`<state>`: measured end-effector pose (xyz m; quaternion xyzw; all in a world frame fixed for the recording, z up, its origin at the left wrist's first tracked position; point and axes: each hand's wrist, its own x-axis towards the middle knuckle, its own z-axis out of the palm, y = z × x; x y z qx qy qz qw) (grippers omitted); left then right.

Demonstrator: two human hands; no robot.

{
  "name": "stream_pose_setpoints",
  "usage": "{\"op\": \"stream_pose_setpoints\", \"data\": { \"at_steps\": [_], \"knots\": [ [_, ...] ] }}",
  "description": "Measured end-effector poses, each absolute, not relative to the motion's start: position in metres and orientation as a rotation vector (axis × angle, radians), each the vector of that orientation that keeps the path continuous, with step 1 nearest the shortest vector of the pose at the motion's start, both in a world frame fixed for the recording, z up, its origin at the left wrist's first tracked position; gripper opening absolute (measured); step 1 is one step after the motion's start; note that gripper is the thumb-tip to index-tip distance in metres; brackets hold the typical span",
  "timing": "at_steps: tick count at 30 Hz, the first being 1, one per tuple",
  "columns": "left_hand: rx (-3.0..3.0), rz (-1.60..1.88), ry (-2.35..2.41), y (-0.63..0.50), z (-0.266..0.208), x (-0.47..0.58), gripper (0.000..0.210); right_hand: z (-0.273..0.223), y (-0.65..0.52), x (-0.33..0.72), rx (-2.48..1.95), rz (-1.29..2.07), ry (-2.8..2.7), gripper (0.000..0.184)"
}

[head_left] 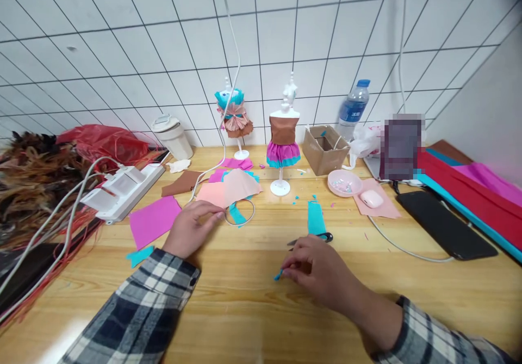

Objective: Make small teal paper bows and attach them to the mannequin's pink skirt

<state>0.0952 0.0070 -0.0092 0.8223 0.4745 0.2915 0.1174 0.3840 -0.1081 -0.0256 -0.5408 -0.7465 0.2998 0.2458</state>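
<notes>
My left hand (pixel 191 227) is closed at the fingertips on the edge of a thin, pale ring (pixel 253 211), which stands over the wood beside paper pieces. My right hand (pixel 322 271) pinches a small twisted scrap of teal paper (pixel 278 276) between thumb and fingers, just above the table. Beneath and behind that hand lie scissors (pixel 327 237), partly covered by it. A teal strip (pixel 316 217) lies beyond them. Past my left hand are peach paper (pixel 242 186), a magenta sheet (pixel 155 220) and a small teal piece (pixel 140 256).
Two small dress forms stand at the back, one in a brown top and magenta skirt (pixel 284 153), one in teal and peach (pixel 236 116). A cardboard box (pixel 324 154), pink dish (pixel 345 183), bottle (pixel 353 108) and phone (pixel 446 225) sit right; a power strip (pixel 126 192) lies left.
</notes>
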Motion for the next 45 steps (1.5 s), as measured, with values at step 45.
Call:
{"op": "stream_pose_setpoints", "data": {
  "at_steps": [45],
  "knots": [
    [2.142, 1.266, 1.988, 0.097, -0.021, 0.108, 0.033, -0.031, -0.052, 0.466, -1.853, -0.053, -1.871, 0.027]
  ]
}}
